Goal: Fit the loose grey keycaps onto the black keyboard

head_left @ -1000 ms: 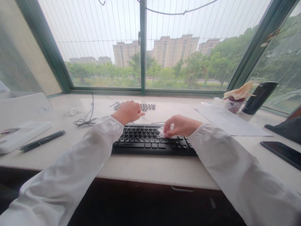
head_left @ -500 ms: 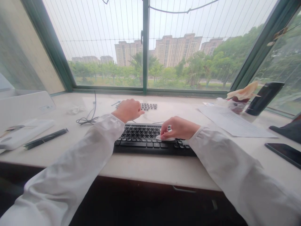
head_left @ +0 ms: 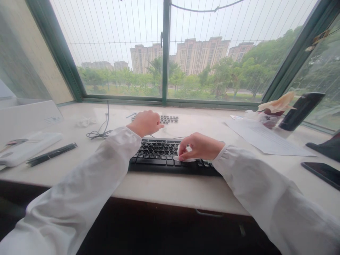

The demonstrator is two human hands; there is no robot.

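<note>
A black keyboard (head_left: 159,161) lies on the white countertop in front of me, keycaps gone from its upper rows and keys still on its lower ones. My right hand (head_left: 200,146) pinches a white wipe (head_left: 177,158) and touches it to the lower key rows, covering part of the right side. Past the keyboard's far left edge, my left hand (head_left: 147,123) is curled with the thumb showing; the other fingertips are hidden, so whatever they hold cannot be made out. Loose keycaps (head_left: 170,119) lie in rows behind it, partly covered by that hand.
On the left are a coiled cable (head_left: 98,134), black pens (head_left: 51,154), a white box (head_left: 32,115) and crumpled tissue (head_left: 86,121). Paper sheets (head_left: 265,136), a dark cylinder (head_left: 301,111) and a phone (head_left: 322,173) lie to the right. A window (head_left: 212,63) rises behind.
My right hand has slid slightly left with the wipe along the lower keys. My left hand stays in about the same place. The view has shifted a little.
</note>
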